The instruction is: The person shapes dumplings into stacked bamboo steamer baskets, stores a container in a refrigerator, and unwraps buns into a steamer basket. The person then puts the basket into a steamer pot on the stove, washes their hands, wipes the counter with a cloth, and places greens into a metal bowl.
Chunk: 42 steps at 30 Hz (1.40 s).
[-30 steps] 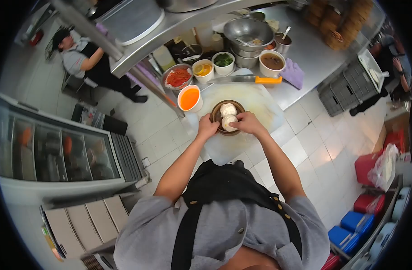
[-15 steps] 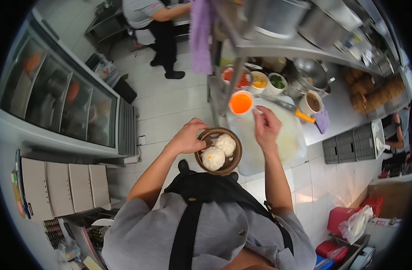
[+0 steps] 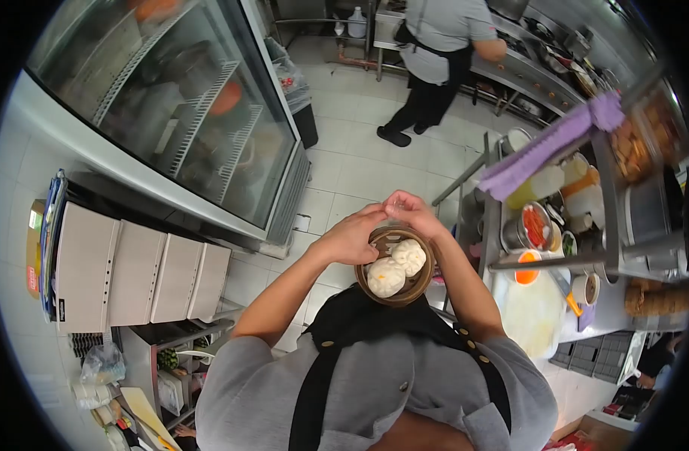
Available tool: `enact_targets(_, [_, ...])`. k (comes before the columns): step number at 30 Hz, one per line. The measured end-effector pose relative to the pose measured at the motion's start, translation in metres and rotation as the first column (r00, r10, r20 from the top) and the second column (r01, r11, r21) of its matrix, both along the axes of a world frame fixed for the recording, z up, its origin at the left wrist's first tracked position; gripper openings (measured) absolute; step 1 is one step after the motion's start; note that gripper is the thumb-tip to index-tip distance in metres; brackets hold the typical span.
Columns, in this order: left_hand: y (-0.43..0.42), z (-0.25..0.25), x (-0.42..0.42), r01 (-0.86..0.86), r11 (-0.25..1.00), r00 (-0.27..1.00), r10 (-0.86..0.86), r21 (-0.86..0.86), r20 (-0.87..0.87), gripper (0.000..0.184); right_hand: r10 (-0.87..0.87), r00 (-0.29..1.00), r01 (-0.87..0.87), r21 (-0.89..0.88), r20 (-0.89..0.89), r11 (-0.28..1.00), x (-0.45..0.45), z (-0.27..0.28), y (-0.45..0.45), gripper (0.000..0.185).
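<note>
My left hand (image 3: 350, 239) is closed on the left rim of a round bamboo steamer basket (image 3: 423, 288), held in front of my apron. Inside lie two white buns, one bun (image 3: 386, 276) with an orange mark on top and a second bun (image 3: 409, 258) beside it. The slatted base shows next to them. At the basket's far rim is my right hand (image 3: 414, 213), its fingers bent and pressed together close to my left fingertips. Whatever those right fingers hold, if anything, is too small to make out.
To the left stands a glass-door fridge (image 3: 277, 180) above beige drawers (image 3: 89, 270). On the right, a steel counter carries a cup of orange liquid (image 3: 526, 276), a cutting board (image 3: 521, 316) and an orange-handled knife (image 3: 574, 304). A co-worker (image 3: 438, 68) stands at the stove.
The view has swung left, away from the counter. My right hand has moved from beside the orange cup to the basket's far rim, close to my left fingers. The basket stays in my left hand.
</note>
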State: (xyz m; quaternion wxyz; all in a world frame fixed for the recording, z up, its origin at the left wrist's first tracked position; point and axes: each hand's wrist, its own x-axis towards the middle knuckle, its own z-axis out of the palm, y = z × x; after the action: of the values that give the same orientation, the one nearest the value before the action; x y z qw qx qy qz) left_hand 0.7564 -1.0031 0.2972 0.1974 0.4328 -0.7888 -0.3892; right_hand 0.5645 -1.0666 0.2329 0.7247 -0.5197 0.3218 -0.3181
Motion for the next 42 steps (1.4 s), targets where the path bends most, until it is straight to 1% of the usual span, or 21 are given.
enact_targets(4, [-0.037,-0.012,0.041,-0.161,0.987,0.986,0.16,0.01,0.045,0.055,-0.017,0.995,0.009,0.08,0.103,0.997,0.04,-0.045,-0.066,0.005])
enact_targets(7, [-0.08,-0.038,0.075,-0.266,0.952,0.962,0.272,-0.153,0.015,0.06,-0.221,0.975,0.207,0.248,0.03,0.947,0.065,-0.079,-0.152,0.008])
enact_targets(9, [-0.111,-0.048,0.092,-0.462,0.882,0.886,0.464,0.094,0.004,0.055,-0.427,0.903,0.402,0.259,0.044,0.878,0.084,-0.124,-0.233,0.015])
enact_targets(13, [-0.19,-0.092,0.121,-0.671,0.728,0.739,0.673,0.141,0.039,0.056,-0.491,0.871,0.481,0.263,-0.029,0.837,0.164,-0.193,-0.416,0.014])
enact_targets(15, [-0.238,-0.101,0.136,-0.722,0.66,0.685,0.725,0.21,0.077,0.052,-0.567,0.802,0.565,-0.07,-0.187,0.822,0.232,-0.225,-0.508,0.015])
enact_targets(16, [-0.26,-0.115,0.143,-0.754,0.618,0.648,0.756,0.223,0.096,0.053,-0.532,0.83,0.531,-0.054,-0.167,0.846,0.266,-0.227,-0.547,0.015])
enact_targets(18, [-0.301,-0.128,0.156,-0.813,0.513,0.555,0.826,0.276,0.101,0.055,-0.692,0.684,0.558,-0.446,-0.229,0.7,0.34,-0.231,-0.609,0.021])
enact_targets(19, [-0.323,-0.13,0.157,-0.831,0.454,0.502,0.861,0.32,0.083,0.056,-0.669,0.709,0.55,-0.419,-0.223,0.722,0.373,-0.226,-0.637,0.021])
enact_targets(21, [-0.347,-0.132,0.163,-0.847,0.361,0.439,0.889,0.389,0.131,0.058,-0.51,0.86,0.353,-0.724,0.003,0.592,0.422,-0.203,-0.666,0.025])
enact_targets(23, [-0.379,-0.116,0.165,-0.861,0.238,0.356,0.913,0.45,0.199,0.058,-0.383,0.923,0.217,-0.781,-0.032,0.586,0.469,-0.201,-0.687,0.029])
enact_targets(25, [-0.402,-0.122,0.168,-0.866,0.157,0.242,0.963,0.475,0.123,0.059,-0.254,0.942,-0.135,-0.94,-0.22,0.314,0.505,-0.224,-0.694,0.04])
enact_targets(26, [-0.412,-0.126,0.17,-0.858,0.117,0.196,0.974,0.5,0.109,0.059,-0.131,0.84,-0.483,-0.835,-0.527,0.262,0.508,-0.243,-0.697,0.052])
enact_targets(29, [-0.44,-0.124,0.176,-0.844,0.013,0.122,0.978,0.536,0.17,0.06,0.15,0.639,-0.76,-0.591,-0.754,0.27,0.51,-0.258,-0.707,0.06])
enact_targets(31, [-0.473,-0.115,0.186,-0.858,-0.036,0.106,0.964,0.512,0.245,0.06,0.289,0.561,-0.821,-0.477,-0.776,0.313,0.518,-0.214,-0.728,0.058])
enact_targets(32, [-0.477,-0.13,0.192,-0.867,-0.023,0.09,0.975,0.498,0.202,0.06,0.422,0.495,-0.861,-0.366,-0.76,0.353,0.519,-0.191,-0.738,0.057])
enact_targets(34, [-0.514,-0.134,0.213,-0.945,0.095,0.184,0.946,0.313,0.268,0.055,0.437,0.534,-0.845,-0.433,-0.724,0.315,0.513,-0.168,-0.77,0.048])
enact_targets(35, [-0.541,-0.118,0.222,-0.95,0.129,0.231,0.904,0.285,0.361,0.056,0.49,0.666,-0.738,-0.589,-0.562,0.328,0.507,-0.163,-0.79,0.041])
enact_targets(36, [-0.556,-0.133,0.23,-0.934,0.1,0.181,0.961,0.343,0.211,0.057,0.529,0.763,-0.6,-0.711,-0.372,0.366,0.494,-0.157,-0.807,0.035])
enact_targets(37, [-0.584,-0.124,0.239,-0.957,0.147,0.203,0.955,0.25,0.215,0.055,0.535,0.742,-0.631,-0.69,-0.404,0.354,0.469,-0.136,-0.821,0.035])
enact_targets(39, [-0.634,-0.123,0.257,-0.928,0.135,0.177,0.98,0.347,0.093,0.053,0.774,0.499,-0.848,-0.403,-0.39,0.344,0.426,-0.071,-0.864,0.034])
enact_targets(42, [-0.719,-0.124,0.295,-0.909,0.353,0.367,0.93,0.222,0.02,0.051,0.674,0.364,-0.929,-0.198,-0.642,0.313,0.357,-0.018,-0.898,0.043])
